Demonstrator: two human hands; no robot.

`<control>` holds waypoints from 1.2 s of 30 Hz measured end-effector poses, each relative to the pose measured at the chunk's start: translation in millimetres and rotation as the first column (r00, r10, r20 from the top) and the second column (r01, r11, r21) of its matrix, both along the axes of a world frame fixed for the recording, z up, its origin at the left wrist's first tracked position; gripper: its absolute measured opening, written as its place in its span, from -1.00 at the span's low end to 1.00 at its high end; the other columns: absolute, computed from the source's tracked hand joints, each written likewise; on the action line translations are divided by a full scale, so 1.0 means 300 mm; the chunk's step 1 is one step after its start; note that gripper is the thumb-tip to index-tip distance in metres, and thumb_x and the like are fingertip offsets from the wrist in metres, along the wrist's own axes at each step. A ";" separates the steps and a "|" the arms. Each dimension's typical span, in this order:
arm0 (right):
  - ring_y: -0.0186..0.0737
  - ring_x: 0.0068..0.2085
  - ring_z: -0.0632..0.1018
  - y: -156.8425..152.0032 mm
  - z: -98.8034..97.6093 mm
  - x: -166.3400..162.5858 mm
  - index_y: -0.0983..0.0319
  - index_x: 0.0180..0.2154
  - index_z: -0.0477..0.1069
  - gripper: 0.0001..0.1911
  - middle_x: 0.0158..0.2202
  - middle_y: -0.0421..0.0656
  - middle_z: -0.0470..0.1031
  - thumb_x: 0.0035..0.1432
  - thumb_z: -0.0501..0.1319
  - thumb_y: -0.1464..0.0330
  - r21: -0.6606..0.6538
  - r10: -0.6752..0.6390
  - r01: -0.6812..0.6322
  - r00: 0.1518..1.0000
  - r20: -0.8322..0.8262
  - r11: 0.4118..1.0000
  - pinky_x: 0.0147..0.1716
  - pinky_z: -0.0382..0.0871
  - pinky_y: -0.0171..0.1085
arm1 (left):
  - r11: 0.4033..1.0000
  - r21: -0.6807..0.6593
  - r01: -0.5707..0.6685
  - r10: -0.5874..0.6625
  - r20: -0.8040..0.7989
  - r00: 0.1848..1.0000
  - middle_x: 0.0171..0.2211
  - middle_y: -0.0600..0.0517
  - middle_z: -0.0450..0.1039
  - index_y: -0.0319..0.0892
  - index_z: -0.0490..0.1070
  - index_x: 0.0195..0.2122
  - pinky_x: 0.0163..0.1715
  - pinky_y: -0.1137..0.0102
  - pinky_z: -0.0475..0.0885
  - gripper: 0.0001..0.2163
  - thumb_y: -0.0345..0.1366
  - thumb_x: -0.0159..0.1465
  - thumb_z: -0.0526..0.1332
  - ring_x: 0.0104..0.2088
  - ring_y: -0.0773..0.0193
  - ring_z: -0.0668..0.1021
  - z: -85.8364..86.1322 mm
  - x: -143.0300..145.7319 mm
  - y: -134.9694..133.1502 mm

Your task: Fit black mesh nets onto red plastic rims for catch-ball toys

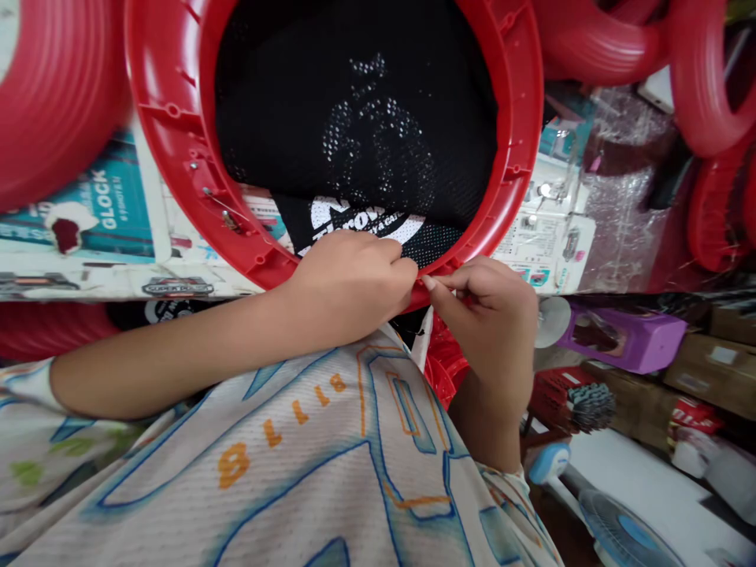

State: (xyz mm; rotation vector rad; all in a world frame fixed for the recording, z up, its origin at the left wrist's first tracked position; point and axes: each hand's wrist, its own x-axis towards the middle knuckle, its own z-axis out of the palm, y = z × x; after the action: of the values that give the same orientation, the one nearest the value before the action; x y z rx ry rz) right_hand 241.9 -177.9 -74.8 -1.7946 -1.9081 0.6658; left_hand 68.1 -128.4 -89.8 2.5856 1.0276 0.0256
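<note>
A large red plastic hoop stands in front of me with black mesh cloth stretched across it; the cloth carries a white printed patch near the bottom. My left hand is closed, gripping the hoop's lower rim and the cloth edge. My right hand is closed in a pinch right beside it, fingertips touching the left hand at the rim; what it pinches is too small to make out. A safety pin hangs on the hoop's left inner rim.
More red hoops are stacked at upper right and upper left. Printed cardboard boxes lie behind. A purple plastic box, a small fan and cartons sit at lower right. My patterned shirt fills the bottom.
</note>
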 end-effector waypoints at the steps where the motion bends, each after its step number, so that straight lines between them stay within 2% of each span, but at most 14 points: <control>1: -0.46 -0.52 0.31 0.000 -0.001 0.001 0.26 -0.54 0.41 -0.79 -0.59 -0.32 0.31 0.10 0.34 0.48 -0.003 0.000 0.000 1.000 0.001 1.000 -0.47 0.13 -0.35 | 1.000 -0.013 -0.007 0.007 -0.015 1.000 -0.50 -0.07 0.49 -0.23 0.50 -0.48 -0.53 0.34 0.27 -0.69 -0.24 0.33 0.09 -0.43 0.10 0.59 0.001 0.004 0.000; 9: -0.42 -0.48 0.36 -0.006 -0.006 -0.001 0.24 -0.52 0.44 -0.83 -0.54 -0.29 0.39 0.12 0.31 0.46 -0.004 -0.002 0.002 1.000 0.006 1.000 -0.44 0.18 -0.34 | 0.985 -0.159 -0.066 0.046 -0.127 0.991 -0.41 -0.12 0.53 -0.23 0.50 -0.43 -0.52 0.35 0.17 -0.71 -0.27 0.34 0.06 -0.33 0.05 0.61 0.026 0.025 0.012; 14: -0.46 -0.54 0.29 -0.007 -0.007 -0.019 0.23 -0.57 0.41 -0.79 -0.60 -0.34 0.33 0.07 0.31 0.47 -0.076 -0.123 0.118 0.990 -0.067 0.990 -0.49 0.16 -0.35 | 0.989 -0.135 -0.064 0.049 -0.107 0.993 -0.43 -0.09 0.51 -0.20 0.50 -0.43 -0.53 0.34 0.12 -0.72 -0.29 0.32 0.04 -0.35 0.06 0.61 0.019 0.017 0.007; 18: -0.46 -0.53 0.32 -0.009 -0.014 -0.035 0.23 -0.59 0.41 -0.81 -0.60 -0.34 0.35 0.00 0.28 0.55 -0.085 -0.183 0.175 0.978 -0.099 0.981 -0.48 0.17 -0.36 | 0.993 -0.109 -0.045 0.042 -0.034 0.999 -0.44 -0.08 0.50 -0.17 0.51 -0.41 -0.49 0.34 0.19 -0.74 -0.35 0.30 0.04 -0.35 0.09 0.60 0.013 0.012 0.004; 21: -0.46 -0.55 0.28 -0.004 -0.013 -0.035 0.24 -0.61 0.41 -0.80 -0.62 -0.34 0.34 0.00 0.29 0.51 -0.112 -0.237 0.223 0.963 -0.128 0.968 -0.49 0.17 -0.35 | 0.992 -0.121 -0.043 0.039 -0.037 0.999 -0.44 -0.09 0.49 -0.17 0.52 -0.39 -0.48 0.33 0.22 -0.74 -0.34 0.29 0.04 -0.35 0.06 0.59 0.014 0.017 0.003; 27: -0.47 -0.58 0.22 0.008 0.003 -0.020 0.25 -0.59 0.44 -0.81 -0.65 -0.35 0.30 0.03 0.32 0.47 -0.207 -0.213 0.187 0.971 -0.108 0.960 -0.51 0.14 -0.34 | 0.986 -0.145 -0.084 0.074 -0.075 0.994 -0.42 -0.11 0.50 -0.20 0.52 -0.38 -0.53 0.34 0.13 -0.73 -0.30 0.29 0.03 -0.37 0.04 0.59 0.016 0.026 0.007; 31: -0.48 -0.57 0.23 0.012 0.006 -0.022 0.25 -0.59 0.43 -0.80 -0.63 -0.34 0.32 0.03 0.31 0.48 -0.216 -0.218 0.190 0.969 -0.118 0.958 -0.52 0.13 -0.36 | 0.982 -0.165 -0.090 0.077 -0.084 0.994 -0.43 -0.11 0.50 -0.20 0.51 -0.39 -0.54 0.34 0.11 -0.74 -0.29 0.29 0.05 -0.37 0.06 0.59 0.016 0.028 0.009; 36: -0.49 -0.56 0.23 0.017 0.006 -0.034 0.25 -0.61 0.40 -0.80 -0.63 -0.35 0.32 -0.01 0.28 0.54 -0.208 -0.232 0.202 0.963 -0.135 0.957 -0.51 0.15 -0.36 | 0.993 -0.087 -0.079 0.076 -0.031 0.997 -0.47 -0.09 0.48 -0.20 0.50 -0.42 -0.54 0.34 0.11 -0.76 -0.34 0.27 0.06 -0.36 0.07 0.60 0.010 0.024 0.000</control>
State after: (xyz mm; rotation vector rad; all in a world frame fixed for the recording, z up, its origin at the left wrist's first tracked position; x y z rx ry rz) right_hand 231.7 -173.0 -73.1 -1.9687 -1.5592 0.9094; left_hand 75.3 -128.3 -86.8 2.4725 1.1133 -0.0356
